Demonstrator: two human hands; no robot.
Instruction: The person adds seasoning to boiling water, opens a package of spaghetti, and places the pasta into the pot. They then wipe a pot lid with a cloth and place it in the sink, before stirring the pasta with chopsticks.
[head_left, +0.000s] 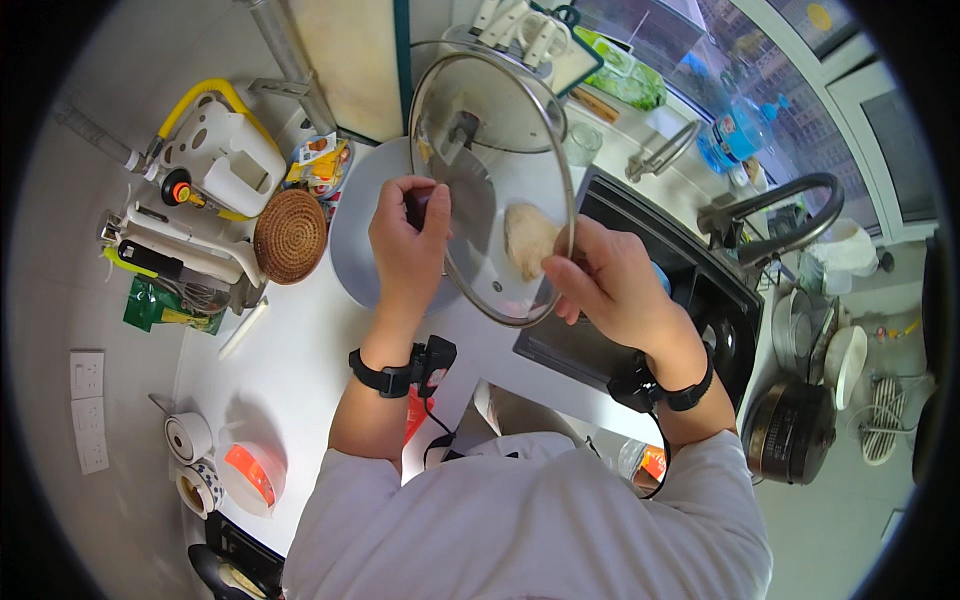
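A round glass lid (525, 169) with a metal rim is raised and tilted in front of me. My right hand (611, 277) grips its lower right rim. Near the left edge, my left hand (411, 236) is closed on a dark, knob-like part, mostly hidden by the fingers. Through the glass shows a pale beige, rough-looking piece (529, 240) beside my right fingertips; I cannot tell whether they hold it. Beneath the lid and left hand lies a large round grey surface (356, 217) on the white counter (300, 352).
To the right is a black sink (570, 349) with a curved faucet (806, 187). A woven round mat (291, 236), utensils and a white holder (225, 150) line the left wall. A blue bottle (739, 135) stands by the window. A dark pot (791, 435) sits far right.
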